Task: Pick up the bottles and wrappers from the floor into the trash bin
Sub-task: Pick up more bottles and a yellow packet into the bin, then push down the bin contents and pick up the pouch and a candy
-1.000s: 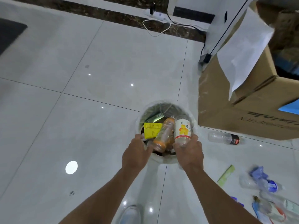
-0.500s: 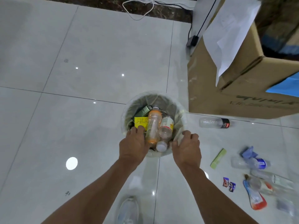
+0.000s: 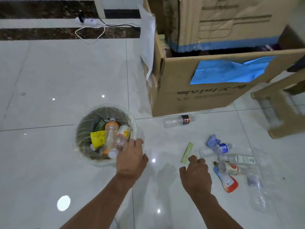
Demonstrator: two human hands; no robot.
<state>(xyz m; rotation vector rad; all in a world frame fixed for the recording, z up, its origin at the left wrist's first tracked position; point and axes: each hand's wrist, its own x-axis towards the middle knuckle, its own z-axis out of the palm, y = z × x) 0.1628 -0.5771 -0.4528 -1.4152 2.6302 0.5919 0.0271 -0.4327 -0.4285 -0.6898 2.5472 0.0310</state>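
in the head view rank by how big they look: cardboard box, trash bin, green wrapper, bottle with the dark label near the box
1. cardboard box
2. trash bin
3. bottle with the dark label
4. green wrapper, close to the bottle in length but thinner

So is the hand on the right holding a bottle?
No, the right hand is empty, fingers spread above the floor beside the green wrapper.

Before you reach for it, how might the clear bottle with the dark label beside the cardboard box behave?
The clear bottle looks empty, so probably light. It lies on its side on glossy tile, so a nudge may roll it.
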